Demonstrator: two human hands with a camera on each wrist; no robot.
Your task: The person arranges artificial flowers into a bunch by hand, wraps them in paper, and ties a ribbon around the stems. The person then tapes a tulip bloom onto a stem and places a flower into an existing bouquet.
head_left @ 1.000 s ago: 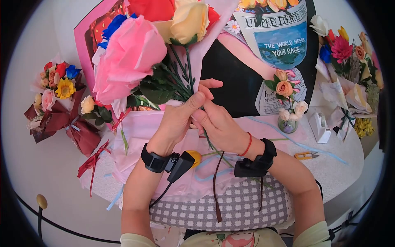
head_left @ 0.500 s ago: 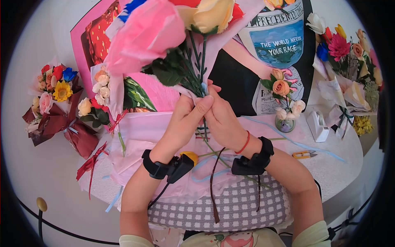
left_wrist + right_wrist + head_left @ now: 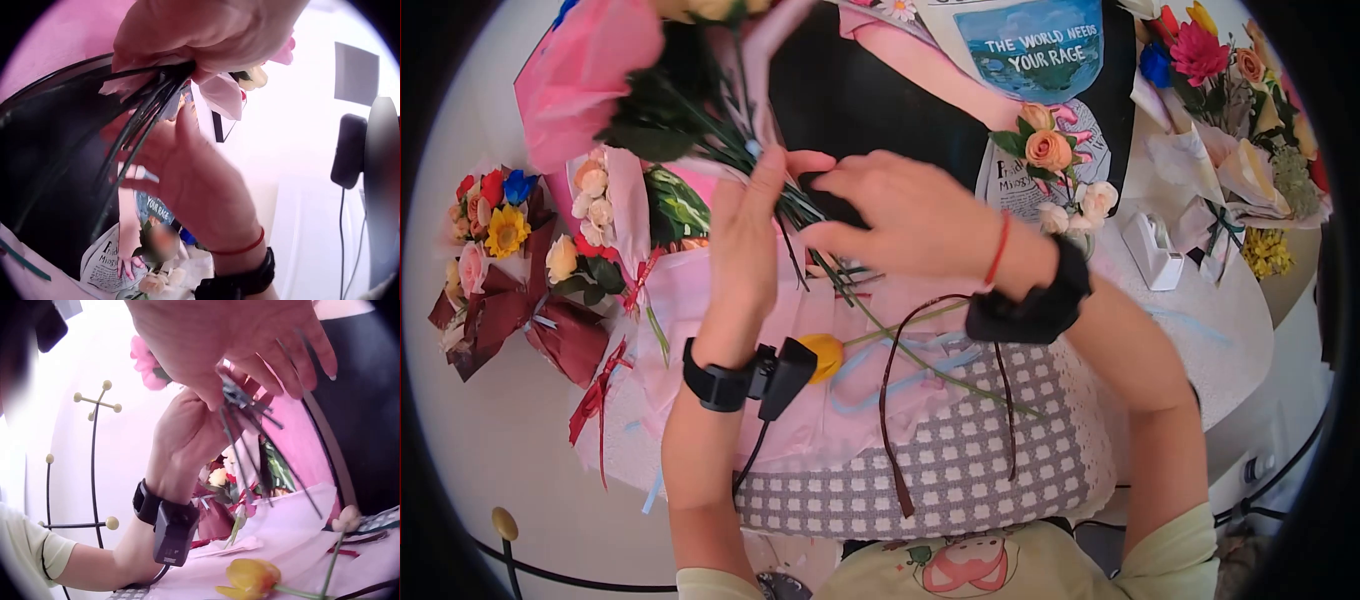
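My left hand (image 3: pixel 743 240) grips a bouquet by its bundled green stems (image 3: pixel 140 125), below a light blue tie. A large pink flower (image 3: pixel 590 85) and dark leaves spread above that hand, with pale pink wrapping around them. The top of the bouquet runs out of the head view. My right hand (image 3: pixel 925 215) is beside the stems, its fingers spread and extended, holding nothing. In the right wrist view, the right thumb overlaps the stems (image 3: pixel 287 462) near the tie.
A yellow tulip (image 3: pixel 820 357), a brown ribbon (image 3: pixel 887 385) and pink paper (image 3: pixel 700 400) lie on the table in front. Wrapped bouquets stand left (image 3: pixel 530 290) and right (image 3: pixel 1230 160). A tape dispenser (image 3: pixel 1152 250) sits at right, near a small vase of roses (image 3: pixel 1048 150). A painted poster (image 3: pixel 850 110) leans behind.
Both hands held the stems together before. The left hand has carried the bouquet left in view and tilted it; the right hand has let go, with its fingers now spread.
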